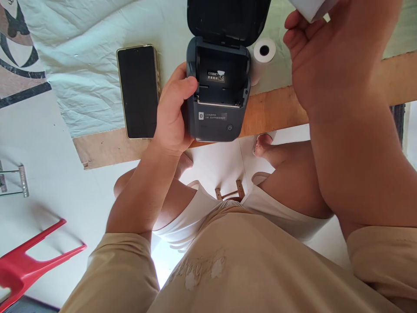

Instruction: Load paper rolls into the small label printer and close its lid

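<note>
My left hand [176, 108] grips a dark portable label printer [213, 119] by its left side, thumb on the edge. The printer's black lid [228, 19] is swung up, so the hollow paper compartment shows, with a small printed label inside. On its front are a Bluetooth mark and a power button. Up at the top right, my right hand [322, 48] has its fingers curled at a white box-like thing [311, 6], mostly cut off by the frame edge. A white paper roll [259, 65] stands upright just right of the printer, partly hidden behind it.
A phone [138, 93] with a dark screen lies left of the printer on a pale green cloth [91, 65]. The table's wooden edge [107, 148] runs below. A red plastic stool [29, 265] stands at the lower left on the white floor.
</note>
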{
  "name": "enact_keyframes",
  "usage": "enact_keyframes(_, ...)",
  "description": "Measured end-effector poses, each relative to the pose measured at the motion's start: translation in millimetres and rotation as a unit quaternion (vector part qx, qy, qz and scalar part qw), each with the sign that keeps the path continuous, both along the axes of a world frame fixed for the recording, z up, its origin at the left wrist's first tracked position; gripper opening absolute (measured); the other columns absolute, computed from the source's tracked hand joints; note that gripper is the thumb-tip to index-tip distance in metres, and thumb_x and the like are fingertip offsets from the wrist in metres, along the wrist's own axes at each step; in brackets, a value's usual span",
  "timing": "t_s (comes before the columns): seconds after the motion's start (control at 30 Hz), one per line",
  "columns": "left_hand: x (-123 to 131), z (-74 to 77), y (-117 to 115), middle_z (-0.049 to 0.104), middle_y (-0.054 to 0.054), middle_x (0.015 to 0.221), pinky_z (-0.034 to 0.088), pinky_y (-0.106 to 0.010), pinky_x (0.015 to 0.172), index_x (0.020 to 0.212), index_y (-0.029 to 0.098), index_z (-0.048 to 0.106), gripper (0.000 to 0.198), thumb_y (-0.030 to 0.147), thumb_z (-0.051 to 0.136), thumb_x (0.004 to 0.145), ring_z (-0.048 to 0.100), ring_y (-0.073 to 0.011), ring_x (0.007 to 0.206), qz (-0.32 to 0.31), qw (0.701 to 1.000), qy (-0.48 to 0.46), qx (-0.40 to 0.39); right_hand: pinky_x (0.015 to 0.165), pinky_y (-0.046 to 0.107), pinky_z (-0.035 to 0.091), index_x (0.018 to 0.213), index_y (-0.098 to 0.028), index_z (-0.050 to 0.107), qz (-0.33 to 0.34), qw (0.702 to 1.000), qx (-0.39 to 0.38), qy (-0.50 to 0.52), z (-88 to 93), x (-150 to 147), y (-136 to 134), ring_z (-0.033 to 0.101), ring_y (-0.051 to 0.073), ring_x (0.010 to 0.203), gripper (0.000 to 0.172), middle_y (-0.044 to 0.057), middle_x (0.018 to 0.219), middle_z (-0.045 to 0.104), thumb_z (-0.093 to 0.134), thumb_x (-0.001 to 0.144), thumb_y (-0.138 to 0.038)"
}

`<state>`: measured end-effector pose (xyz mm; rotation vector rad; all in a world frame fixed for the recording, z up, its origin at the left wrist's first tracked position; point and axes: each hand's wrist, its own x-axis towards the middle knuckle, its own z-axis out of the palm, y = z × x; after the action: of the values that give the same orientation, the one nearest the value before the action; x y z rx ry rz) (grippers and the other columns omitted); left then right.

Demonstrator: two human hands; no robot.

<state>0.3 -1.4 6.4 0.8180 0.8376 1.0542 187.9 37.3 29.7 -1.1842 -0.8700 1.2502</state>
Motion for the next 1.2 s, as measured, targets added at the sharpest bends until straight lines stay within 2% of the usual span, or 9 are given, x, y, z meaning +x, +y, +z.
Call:
enact_keyframes(0.1, 0, 1.6, -1, 0.063, -0.002, 0.080, 0.044, -0.034, 0.063, 0.077, 0.027, 0.055, 0.014, 0.033, 0.043, 0.072, 0.058, -0.0239, 0.094, 0.005, 1.000, -0.011, -0.008, 0.060, 0.013, 0.044, 0.078, -0.018, 0.046, -0.032, 0.997, -0.058, 0.025, 4.6, -2, 0, 0.046, -0.007, 0.061, 0.032, -0.007, 0.078, 0.045, 0.015, 0.080, -0.030)
enact_keyframes(0.23, 0, 2.4, -1, 0.063, -0.003, 0.081, 0.043, -0.035, 0.066, 0.079, 0.025, 0.056, 0.014, 0.031, 0.045, 0.072, 0.058, -0.0249, 0.094, 0.009, 0.999, -0.027, -0.015, 0.062, 0.013, 0.046, 0.083, -0.017, 0.045, -0.024, 0.999, -0.024, -0.027, 4.2, -4, -4, 0.049, -0.006, 0.066, 0.015, -0.008, 0.084, 0.046, 0.037, 0.072, -0.024)
enact_keyframes(0.33, 0, 1.5, -1, 0.063, -0.004, 0.080, 0.040, -0.034, 0.064, 0.078, 0.025, 0.056, 0.014, 0.032, 0.046, 0.071, 0.057, -0.0248, 0.093, 0.009, 0.999, -0.030, -0.020, 0.065, 0.016, 0.049, 0.093, -0.019, 0.041, 0.007, 0.997, 0.034, -0.071, -0.9, -5, -7, 0.052, -0.003, 0.073, 0.027, -0.009, 0.084, 0.047, 0.040, 0.065, -0.016)
enact_keyframes(0.4, -1, 0.7, -1, 0.062, -0.004, 0.081, 0.038, -0.033, 0.062, 0.078, 0.026, 0.057, 0.014, 0.032, 0.046, 0.072, 0.057, -0.0239, 0.091, 0.001, 0.999, -0.028, -0.019, 0.059, 0.016, 0.047, 0.094, -0.017, 0.038, 0.017, 0.996, 0.062, -0.068, -4.1, -5, -7, 0.052, -0.001, 0.071, 0.032, -0.007, 0.083, 0.047, 0.040, 0.062, -0.014)
enact_keyframes(0.5, -1, 0.2, -1, 0.060, -0.004, 0.077, 0.036, -0.031, 0.058, 0.078, 0.025, 0.057, 0.014, 0.032, 0.046, 0.072, 0.056, -0.0214, 0.082, 0.006, 0.999, -0.031, -0.014, 0.048, 0.015, 0.039, 0.086, -0.013, 0.038, 0.024, 0.992, 0.107, -0.068, -7.6, -5, -4, 0.045, -0.002, 0.059, 0.029, -0.004, 0.076, 0.043, 0.041, 0.058, -0.010)
enact_keyframes(0.57, -1, 0.4, -1, 0.058, -0.003, 0.074, 0.035, -0.030, 0.056, 0.078, 0.025, 0.057, 0.015, 0.032, 0.045, 0.073, 0.055, -0.0189, 0.075, 0.014, 0.999, -0.034, -0.012, 0.049, 0.015, 0.036, 0.083, -0.011, 0.039, 0.024, 0.989, 0.126, -0.075, -8.6, -5, -2, 0.043, -0.003, 0.058, 0.028, -0.003, 0.075, 0.043, 0.041, 0.055, -0.006)
enact_keyframes(0.9, 1, 1.4, -2, 0.063, -0.004, 0.079, 0.043, -0.034, 0.068, 0.079, 0.024, 0.056, 0.014, 0.031, 0.046, 0.072, 0.057, -0.0237, 0.095, 0.014, 0.999, -0.040, -0.014, 0.055, 0.017, 0.042, 0.085, -0.013, 0.037, 0.043, 0.996, 0.047, -0.064, 2.8, -10, -7, 0.046, -0.003, 0.056, 0.021, -0.005, 0.073, 0.041, 0.035, 0.064, -0.011)
enact_keyframes(1.03, 1, 2.2, -2, 0.062, -0.004, 0.080, 0.042, -0.031, 0.066, 0.081, 0.023, 0.055, 0.014, 0.032, 0.046, 0.073, 0.058, -0.0221, 0.093, 0.011, 0.999, -0.032, -0.015, 0.050, 0.018, 0.038, 0.083, -0.012, 0.038, 0.037, 0.994, 0.073, -0.077, -2.2, -9, -4, 0.045, -0.001, 0.053, 0.022, -0.005, 0.069, 0.041, 0.037, 0.061, -0.009)
enact_keyframes(1.2, 1, 1.2, -2, 0.060, -0.003, 0.076, 0.036, -0.029, 0.055, 0.080, 0.024, 0.055, 0.015, 0.033, 0.045, 0.073, 0.058, -0.0197, 0.081, 0.018, 1.000, -0.023, -0.010, 0.056, 0.018, 0.044, 0.078, -0.012, 0.044, 0.044, 0.989, 0.105, -0.095, -9.1, -5, -1, 0.049, 0.000, 0.059, 0.021, -0.005, 0.066, 0.045, 0.040, 0.057, -0.008)
